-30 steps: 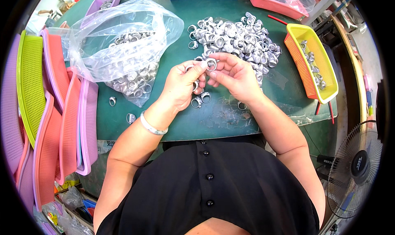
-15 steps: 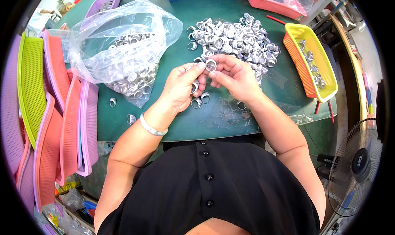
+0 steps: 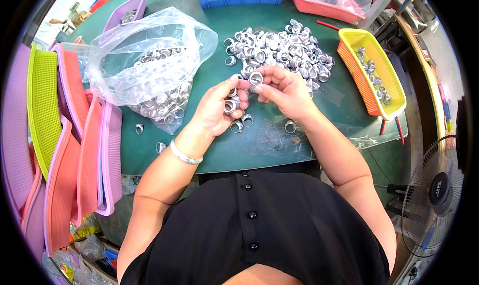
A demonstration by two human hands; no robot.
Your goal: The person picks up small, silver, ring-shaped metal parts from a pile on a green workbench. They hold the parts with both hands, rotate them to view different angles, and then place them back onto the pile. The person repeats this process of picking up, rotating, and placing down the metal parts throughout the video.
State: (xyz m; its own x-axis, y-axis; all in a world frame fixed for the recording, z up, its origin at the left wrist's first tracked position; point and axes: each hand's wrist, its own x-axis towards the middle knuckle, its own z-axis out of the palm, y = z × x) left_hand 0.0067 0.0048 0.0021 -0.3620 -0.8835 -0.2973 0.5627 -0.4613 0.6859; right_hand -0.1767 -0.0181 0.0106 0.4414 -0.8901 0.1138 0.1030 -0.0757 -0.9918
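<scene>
Pinching a metal ring (image 3: 255,79) in the right hand (image 3: 287,93) above the desk (image 3: 259,157), between ring pile (image 3: 279,50) and near edge, now baring more rings (image 3: 230,106) in the curled left hand (image 3: 215,105), apparently mid-handling.

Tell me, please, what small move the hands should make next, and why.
Perhaps turn the ring slightly with the right hand: that hand pinches it with the opening facing the camera, so much of its outer side is out of sight. The left hand seems less free, since it holds other rings.
</scene>
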